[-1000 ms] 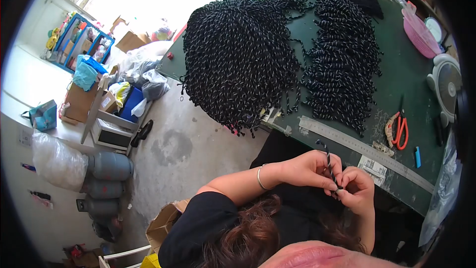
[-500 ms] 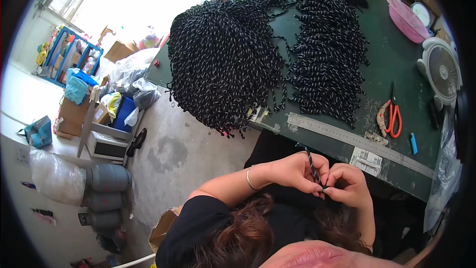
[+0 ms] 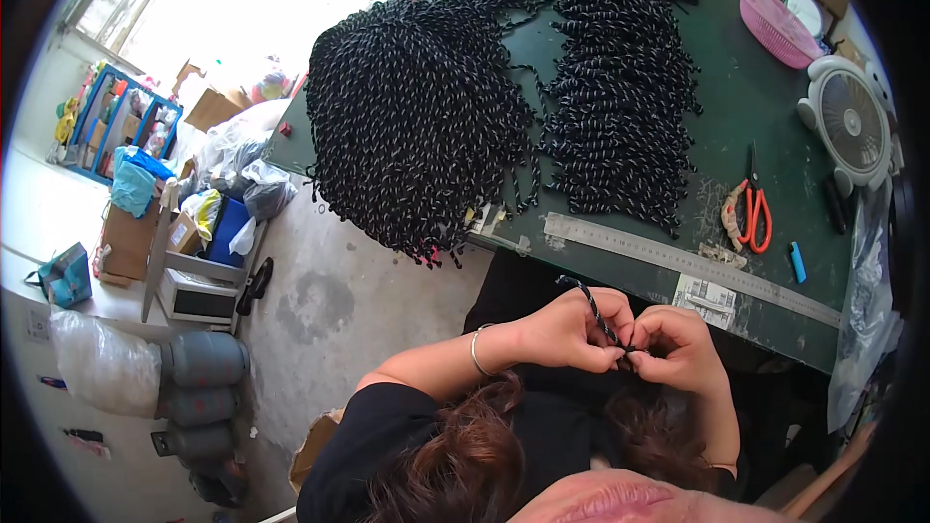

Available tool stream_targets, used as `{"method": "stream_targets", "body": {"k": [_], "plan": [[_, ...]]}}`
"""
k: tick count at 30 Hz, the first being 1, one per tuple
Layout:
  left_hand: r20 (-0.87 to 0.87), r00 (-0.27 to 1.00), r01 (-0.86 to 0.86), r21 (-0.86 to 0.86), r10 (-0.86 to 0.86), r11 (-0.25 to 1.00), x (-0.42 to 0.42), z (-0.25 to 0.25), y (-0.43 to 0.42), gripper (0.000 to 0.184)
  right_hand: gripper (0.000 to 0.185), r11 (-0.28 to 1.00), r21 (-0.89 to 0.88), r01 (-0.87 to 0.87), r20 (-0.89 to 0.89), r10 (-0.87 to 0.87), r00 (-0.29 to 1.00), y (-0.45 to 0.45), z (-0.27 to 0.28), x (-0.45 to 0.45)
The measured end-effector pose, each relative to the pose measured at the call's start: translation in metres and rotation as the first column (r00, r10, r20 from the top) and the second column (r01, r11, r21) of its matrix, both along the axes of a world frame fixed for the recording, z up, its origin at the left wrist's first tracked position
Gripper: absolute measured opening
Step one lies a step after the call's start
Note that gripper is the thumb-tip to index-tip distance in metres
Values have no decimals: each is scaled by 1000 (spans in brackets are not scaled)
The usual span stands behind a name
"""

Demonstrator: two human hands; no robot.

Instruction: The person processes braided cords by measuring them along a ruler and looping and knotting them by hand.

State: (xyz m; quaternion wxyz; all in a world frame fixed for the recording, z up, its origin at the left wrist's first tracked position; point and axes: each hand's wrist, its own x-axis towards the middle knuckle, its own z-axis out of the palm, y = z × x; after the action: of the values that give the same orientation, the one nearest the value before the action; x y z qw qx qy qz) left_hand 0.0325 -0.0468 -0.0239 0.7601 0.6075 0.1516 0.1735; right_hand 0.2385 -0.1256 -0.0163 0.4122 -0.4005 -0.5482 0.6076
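Note:
A short piece of black cord with white flecks (image 3: pixel 593 312) is pinched between my hands, close to my body below the table edge. My left hand (image 3: pixel 572 331) grips it, and a free end sticks up above the fingers. My right hand (image 3: pixel 680 349) has thumb and forefinger closed on the lower end, where a small dark knot or loop shows between the fingertips. Beyond my hands, a big heap of similar cords (image 3: pixel 407 126) hangs over the table's edge. To its right lie stacked rows of cord (image 3: pixel 620 107).
On the green table (image 3: pixel 731 121) lie a steel ruler (image 3: pixel 668 260), scissors with red handles (image 3: pixel 759 218), a blue lighter-like object (image 3: pixel 797 262), a fan (image 3: pixel 851 116) and a pink basket (image 3: pixel 775 27). Gas cylinders (image 3: pixel 205 358) and bagged goods stand on the left.
The whole view has shifted slightly. Both hands keep their pinch on the cord, the fingertips are a little farther apart, and more of the cord shows between and above them.

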Motion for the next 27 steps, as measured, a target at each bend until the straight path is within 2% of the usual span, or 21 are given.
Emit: {"method": "stream_targets", "body": {"k": [2,3,4,7,8,10,12,15,16,20,23,27], "plan": [[-35,998,-40,109,44,993,1,0,1,14,19,979,202,37,234,-85,968,1,5,-5],[-32,998,-41,107,45,993,1,-1,2,14,21,953,301,35,339,-141,930,1,7,-8],[-40,998,-36,119,41,992,0,-2,3,14,21,954,299,33,342,-139,929,1,8,-12],[-63,997,-25,139,34,990,-2,-4,4,15,22,839,519,161,377,-394,838,-5,4,-27],[-56,996,-65,136,73,989,-1,-2,3,14,22,841,517,161,376,-393,839,-5,3,-30],[-39,988,-147,128,153,981,0,-1,1,13,20,785,555,276,341,-518,785,-5,-1,-34],[-18,985,-167,85,169,982,0,-3,3,13,19,754,569,330,326,-575,751,-5,-2,-31],[22,982,-187,-2,187,982,1,-7,4,12,18,885,407,226,263,-351,899,1,-4,-13],[18,983,-181,-3,181,983,2,-8,3,12,18,885,404,231,267,-356,896,-1,-2,-13],[-14,980,-200,-37,200,979,5,-11,0,11,20,893,401,206,396,-371,840,-3,7,-19],[-79,964,-260,-94,254,961,7,-11,-2,11,19,772,532,348,416,-596,687,-9,-7,-30],[-54,955,-290,17,291,957,7,-7,-2,12,18,819,391,421,274,-540,796,-4,-10,-32]]}}
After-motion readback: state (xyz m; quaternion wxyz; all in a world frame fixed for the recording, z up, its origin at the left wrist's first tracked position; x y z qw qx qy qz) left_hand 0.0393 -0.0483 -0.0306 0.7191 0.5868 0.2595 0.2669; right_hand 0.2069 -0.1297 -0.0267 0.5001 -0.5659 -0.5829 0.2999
